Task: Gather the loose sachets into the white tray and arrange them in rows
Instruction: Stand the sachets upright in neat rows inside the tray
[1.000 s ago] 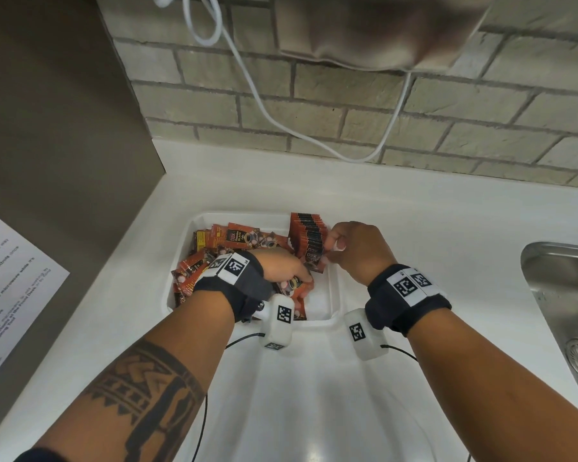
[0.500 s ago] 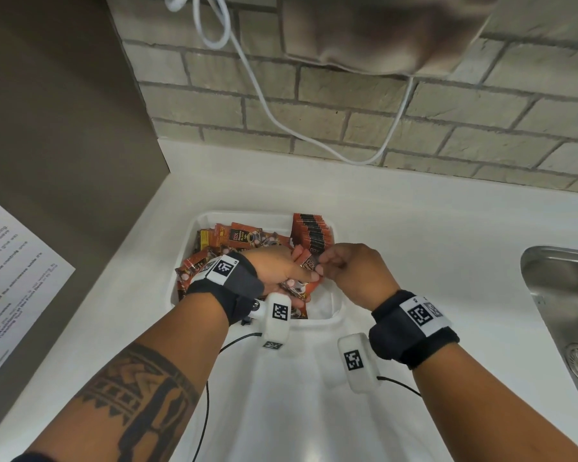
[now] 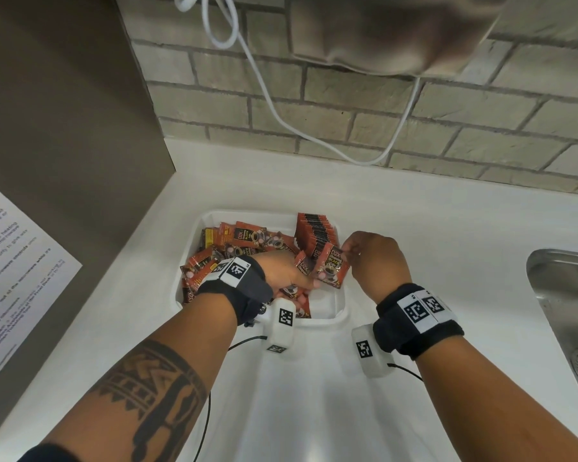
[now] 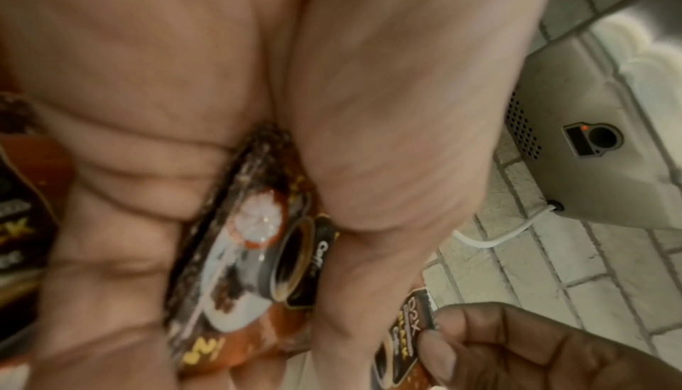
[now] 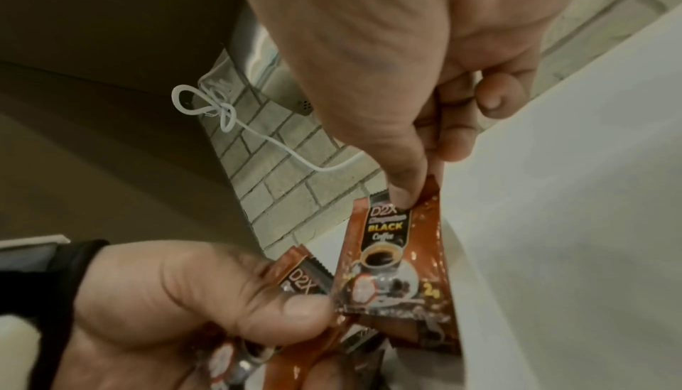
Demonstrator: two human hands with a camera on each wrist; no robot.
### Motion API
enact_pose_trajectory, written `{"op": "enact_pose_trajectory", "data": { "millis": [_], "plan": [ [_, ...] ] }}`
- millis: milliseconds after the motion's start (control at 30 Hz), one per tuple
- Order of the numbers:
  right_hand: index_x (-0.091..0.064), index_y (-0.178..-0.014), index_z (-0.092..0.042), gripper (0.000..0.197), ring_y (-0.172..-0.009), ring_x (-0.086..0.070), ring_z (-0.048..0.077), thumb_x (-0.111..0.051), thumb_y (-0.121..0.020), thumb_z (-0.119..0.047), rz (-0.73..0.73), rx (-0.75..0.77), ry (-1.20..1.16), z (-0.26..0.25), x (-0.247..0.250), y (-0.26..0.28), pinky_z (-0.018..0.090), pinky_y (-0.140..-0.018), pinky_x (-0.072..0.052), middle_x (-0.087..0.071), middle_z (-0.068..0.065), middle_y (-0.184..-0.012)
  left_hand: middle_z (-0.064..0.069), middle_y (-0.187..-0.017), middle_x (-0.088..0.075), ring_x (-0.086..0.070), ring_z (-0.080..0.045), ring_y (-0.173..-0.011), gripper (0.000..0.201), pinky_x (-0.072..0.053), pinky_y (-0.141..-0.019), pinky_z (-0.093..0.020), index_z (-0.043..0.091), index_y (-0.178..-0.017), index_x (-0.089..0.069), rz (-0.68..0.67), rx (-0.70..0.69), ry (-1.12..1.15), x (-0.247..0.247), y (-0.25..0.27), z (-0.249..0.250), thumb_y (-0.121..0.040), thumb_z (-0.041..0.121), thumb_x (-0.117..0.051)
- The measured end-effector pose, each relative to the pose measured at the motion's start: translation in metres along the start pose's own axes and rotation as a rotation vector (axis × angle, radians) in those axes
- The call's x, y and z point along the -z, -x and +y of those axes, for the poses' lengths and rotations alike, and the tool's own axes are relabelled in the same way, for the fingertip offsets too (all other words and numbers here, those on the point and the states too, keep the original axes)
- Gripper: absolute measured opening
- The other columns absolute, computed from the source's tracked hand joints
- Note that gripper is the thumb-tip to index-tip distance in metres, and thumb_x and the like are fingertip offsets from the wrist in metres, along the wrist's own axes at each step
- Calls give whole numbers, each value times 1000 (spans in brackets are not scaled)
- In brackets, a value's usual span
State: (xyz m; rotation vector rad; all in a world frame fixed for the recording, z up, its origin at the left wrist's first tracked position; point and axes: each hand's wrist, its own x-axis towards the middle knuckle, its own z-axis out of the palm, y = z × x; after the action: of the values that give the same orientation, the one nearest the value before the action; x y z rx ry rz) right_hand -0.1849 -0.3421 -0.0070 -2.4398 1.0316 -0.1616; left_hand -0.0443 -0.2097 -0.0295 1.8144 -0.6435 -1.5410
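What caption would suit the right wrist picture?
Right hand pinches a coffee sachet by its top edge while the left hand grips several more.

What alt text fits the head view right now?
Right hand pinches one coffee sachet by its top over the white tray; left hand grips several sachets. A neat upright row stands at the tray's back right.

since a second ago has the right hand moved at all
Yes. The right hand had pulled back from the upright row of sachets toward the left hand; now it is beside the row again, pinching a sachet.
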Motion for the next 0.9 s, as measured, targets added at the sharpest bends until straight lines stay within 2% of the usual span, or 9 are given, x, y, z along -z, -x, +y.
{"op": "enact_pose_trajectory", "data": {
  "millis": [67,200,400,500,600,667,800,833,900],
  "plan": [
    [-70,-91,-19,10,-86,-65,23,-60,-93,-15,47,12,15,1,4,0,32,-73,-52,-71,1,-92,-17,-93,-69,-67,-26,-79,42,-57,-94,-51,-8,-119,-64,12,-1,0,1,-3,-2,-90,19,-76],
    [-70,-94,-17,13,-84,-64,22,-57,-94,-14,86,40,44,0,9,-1,29,-69,-49,-71,2,-94,-13,-86,-69,-66,-27,-79,34,-57,-89,-50,-7,-114,-66,32,-1,-48,0,-4,-3,-92,18,-73],
    [-69,-100,-16,14,-90,-62,21,-56,-97,-18,79,89,60,-2,9,1,28,-70,-45,-69,3,-101,-13,-84,-67,-66,-21,-69,19,-60,-63,-32,-1,-105,-66,52,-6,-69,0,-2,-1,-94,14,-70],
    [-69,-103,-16,15,-94,-62,21,-56,-96,-18,65,108,88,-7,7,3,29,-76,-49,-68,3,-104,-16,-86,-67,-66,-25,-72,19,-60,-69,-36,-1,-102,-67,37,-6,-85,1,-3,-1,-94,15,-71],
    [-69,-107,-17,18,-99,-62,21,-54,-97,-18,37,119,121,-16,4,1,29,-79,-48,-67,3,-108,-22,-96,-71,-66,-31,-84,35,-57,-92,-52,-7,-109,-69,30,5,-124,2,-5,-5,-92,23,-74],
    [-69,-107,-18,19,-100,-62,22,-54,-95,-18,9,109,129,-20,1,-2,30,-80,-50,-67,2,-108,-25,-102,-72,-68,-32,-88,41,-53,-98,-57,-8,-111,-69,17,4,-162,3,-5,-6,-91,28,-74],
    [-70,-104,-22,17,-99,-63,21,-57,-94,-18,-58,57,96,-24,-6,-7,34,-85,-53,-69,1,-107,-22,-105,-74,-72,-30,-87,41,-55,-97,-51,-7,-112,-69,38,4,-195,3,-8,-5,-93,30,-73],
    [-71,-104,-22,17,-100,-63,21,-57,-94,-18,-70,52,99,-24,-6,-8,34,-86,-53,-69,0,-108,-20,-102,-75,-73,-30,-86,39,-58,-94,-46,-6,-110,-70,39,12,-197,2,-9,-5,-93,29,-72],
    [-71,-104,-21,17,-101,-63,22,-57,-94,-18,-88,59,121,-25,-8,-11,34,-86,-53,-69,1,-109,-12,-87,-73,-72,-24,-73,31,-62,-77,-35,-4,-108,-69,32,23,-175,0,-9,-3,-95,25,-70]
  ]
}}
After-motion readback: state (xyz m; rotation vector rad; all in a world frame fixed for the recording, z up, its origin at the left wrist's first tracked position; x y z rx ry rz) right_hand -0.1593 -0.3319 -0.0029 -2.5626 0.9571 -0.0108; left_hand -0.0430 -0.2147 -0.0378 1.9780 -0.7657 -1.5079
